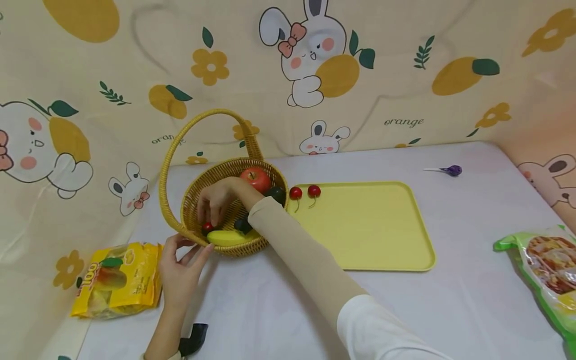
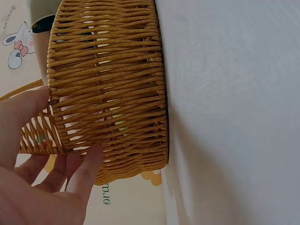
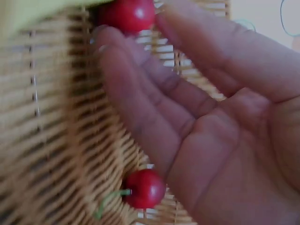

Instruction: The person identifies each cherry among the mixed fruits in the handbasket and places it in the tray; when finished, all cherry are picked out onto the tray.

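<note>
My left hand (image 1: 182, 265) grips the near left rim of the wicker basket (image 1: 243, 250), thumb and fingers at the base of its hoop handle. Inside the basket, my right hand (image 1: 220, 197) reaches down with its thumb and fingertips on either side of a red cherry (image 3: 133, 14), right at its skin. That cherry lies against a yellow banana (image 1: 229, 238). A second cherry (image 3: 144, 188) with a green stem sits lower in the right wrist view. A red apple (image 1: 255, 179) and a dark green fruit (image 1: 276, 195) lie at the basket's right side.
Right of the basket lies a yellow tray (image 1: 369, 225), with two stemmed cherries (image 1: 314, 191) near its upper left corner. A purple lollipop (image 1: 452, 170) lies farther back. A yellow snack bag (image 1: 121, 282) is at left, a green food bag (image 1: 553, 265) at right.
</note>
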The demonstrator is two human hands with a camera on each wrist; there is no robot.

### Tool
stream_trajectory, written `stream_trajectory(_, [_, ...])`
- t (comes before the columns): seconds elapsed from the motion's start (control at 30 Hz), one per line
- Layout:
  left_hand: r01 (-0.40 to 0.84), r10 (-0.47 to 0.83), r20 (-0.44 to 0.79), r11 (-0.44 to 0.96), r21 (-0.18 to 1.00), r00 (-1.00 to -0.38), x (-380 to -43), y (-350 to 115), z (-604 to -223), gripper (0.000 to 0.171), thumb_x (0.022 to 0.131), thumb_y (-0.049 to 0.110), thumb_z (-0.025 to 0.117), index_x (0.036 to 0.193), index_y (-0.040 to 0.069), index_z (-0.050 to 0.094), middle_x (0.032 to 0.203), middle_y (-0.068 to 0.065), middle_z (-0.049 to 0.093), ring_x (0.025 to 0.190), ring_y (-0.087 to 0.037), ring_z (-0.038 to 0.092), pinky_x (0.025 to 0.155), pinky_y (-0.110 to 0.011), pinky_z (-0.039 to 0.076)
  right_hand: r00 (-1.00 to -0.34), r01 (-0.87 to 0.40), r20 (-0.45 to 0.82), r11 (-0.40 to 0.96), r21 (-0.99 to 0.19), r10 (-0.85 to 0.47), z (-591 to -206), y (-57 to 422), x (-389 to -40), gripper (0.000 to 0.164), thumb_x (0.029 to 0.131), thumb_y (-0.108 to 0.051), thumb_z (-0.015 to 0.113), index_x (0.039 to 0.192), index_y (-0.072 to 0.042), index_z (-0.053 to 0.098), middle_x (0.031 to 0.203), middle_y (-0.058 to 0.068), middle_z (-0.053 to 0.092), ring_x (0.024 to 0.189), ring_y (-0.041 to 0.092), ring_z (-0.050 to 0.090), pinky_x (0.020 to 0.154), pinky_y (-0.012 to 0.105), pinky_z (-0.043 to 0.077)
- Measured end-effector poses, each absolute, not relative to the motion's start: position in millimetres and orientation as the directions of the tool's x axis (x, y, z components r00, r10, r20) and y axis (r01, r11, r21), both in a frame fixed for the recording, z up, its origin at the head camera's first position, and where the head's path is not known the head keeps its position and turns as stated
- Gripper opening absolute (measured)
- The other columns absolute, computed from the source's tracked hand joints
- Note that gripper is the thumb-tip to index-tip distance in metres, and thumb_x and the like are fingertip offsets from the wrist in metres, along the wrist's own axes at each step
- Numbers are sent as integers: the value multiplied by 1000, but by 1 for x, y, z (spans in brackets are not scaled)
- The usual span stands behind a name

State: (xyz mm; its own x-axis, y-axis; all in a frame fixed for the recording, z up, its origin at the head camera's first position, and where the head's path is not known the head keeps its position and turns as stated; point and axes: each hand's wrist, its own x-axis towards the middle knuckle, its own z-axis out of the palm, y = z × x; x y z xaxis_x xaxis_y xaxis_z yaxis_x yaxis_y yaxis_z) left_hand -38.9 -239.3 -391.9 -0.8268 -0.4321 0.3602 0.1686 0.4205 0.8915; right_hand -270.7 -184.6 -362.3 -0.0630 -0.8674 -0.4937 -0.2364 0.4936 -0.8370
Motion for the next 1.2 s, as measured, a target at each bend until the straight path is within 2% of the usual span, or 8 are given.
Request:
stream_trajectory(0.13, [160,-432,361,434,887,-827,-36,-232,-382,44,80,-12,76,119,-14,56,106,3,54,100,-16,54,88,-21,56,-52,-292,-482,475,-830,-875,-365,-187,-267,32,86,8,71,117,1,70,92,8,68,79,16,63,88,37,59])
stream_trajectory(0.4, [128,-454,330,420,898,-827,-38,-235,-389,45,81,-10,77,120,-11,56,107,2,54,103,-15,53,88,-18,55,-52,-368,-467,451,-813,-883,-363,-188,-266,23,89,-5,74,112,-3,72,98,5,69,84,15,64,87,36,59])
stream_trajectory(0.57, [121,-454,329,429,895,-828,-42,-245,-407,48,79,-10,78,123,-8,57,109,0,54,104,-15,53,88,-17,55,-39,-323,-428,416,-850,-903,-363,-186,-267,23,88,-1,74,111,0,71,100,8,71,87,14,66,90,35,59])
stream_trajectory(0.7, [146,-440,337,413,899,-832,-43,-249,-412,49,79,-9,79,123,-7,57,111,-2,55,104,-16,54,88,-18,55,-49,-264,-312,313,-912,-949,-355,-181,-271,29,86,4,74,115,1,70,103,10,70,89,16,64,86,31,59])
stream_trajectory(0.8, [171,-435,344,388,906,-832,-43,-251,-412,48,79,-7,80,123,-6,58,111,-3,55,105,-18,54,88,-20,56,-68,-212,-213,223,-952,-975,-342,-172,-275,35,86,4,73,120,2,68,107,14,66,92,24,65,84,32,59])
stream_trajectory(0.9, [189,-432,356,383,904,-828,-43,-251,-411,48,80,-8,79,122,-6,58,111,-3,55,105,-19,54,89,-21,56,-143,-245,-93,126,-961,-985,-327,-154,-281,35,88,-3,74,121,1,67,111,14,66,95,27,65,85,33,59])
stream_trajectory(1.03, [210,-432,380,390,896,-818,-43,-253,-411,47,79,-9,79,121,-7,59,109,-3,55,104,-19,54,88,-22,56,-311,-385,134,-4,-923,-941,-312,-118,-288,35,86,-11,78,115,1,64,109,11,65,97,20,62,86,28,56])
stream_trajectory(1.2, [216,-433,387,393,894,-814,-44,-253,-413,46,78,-9,80,119,-7,60,108,-2,56,103,-19,54,87,-22,57,-507,-455,270,-13,-891,-819,-319,-47,-297,36,83,-8,82,110,2,60,102,10,65,91,21,60,77,29,54])
